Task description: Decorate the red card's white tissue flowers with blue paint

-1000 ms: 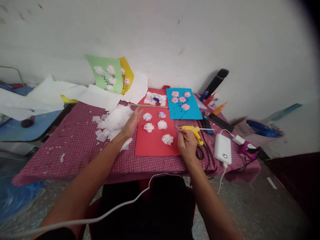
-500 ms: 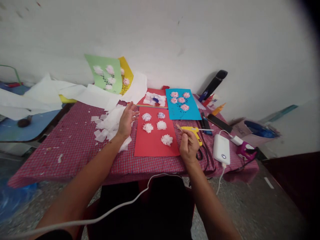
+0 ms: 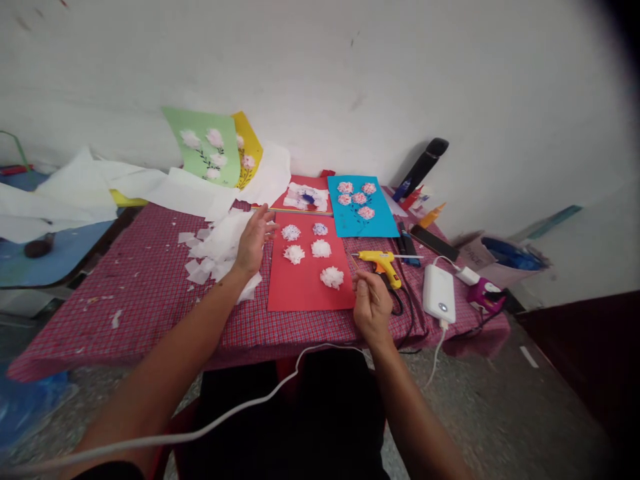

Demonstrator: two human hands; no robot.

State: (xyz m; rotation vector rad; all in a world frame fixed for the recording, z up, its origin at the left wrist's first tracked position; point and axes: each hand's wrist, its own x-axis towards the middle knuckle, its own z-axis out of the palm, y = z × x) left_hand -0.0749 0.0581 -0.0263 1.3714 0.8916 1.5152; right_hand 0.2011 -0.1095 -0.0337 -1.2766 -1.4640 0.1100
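Note:
My left hand (image 3: 253,241) hovers with its fingers apart over the edge of a pile of white tissue pieces (image 3: 217,240), holding nothing. In my right hand (image 3: 373,308) is a thin wooden stick (image 3: 355,263), pinched near the right edge of the red paper (image 3: 295,290). Several crumpled tissue flowers lie on that sheet: a plain white one (image 3: 332,277) nearest me, and a blue-speckled one (image 3: 320,229) at the top. Just beyond my right hand rests a yellow glue gun (image 3: 376,256) with a glue stick in its back.
Behind the red sheet lies an ink-stained tissue (image 3: 307,198). A blue card (image 3: 370,223) with pink-tipped flowers is beside it. A green card (image 3: 205,150) leans on the wall. To the right are a white power bank (image 3: 439,293) and a purple plug adapter (image 3: 485,298). A white cable (image 3: 240,405) crosses my lap.
My right hand has lowered slightly, and the stick with it. My left hand stays almost in place. The camera view has shifted a little.

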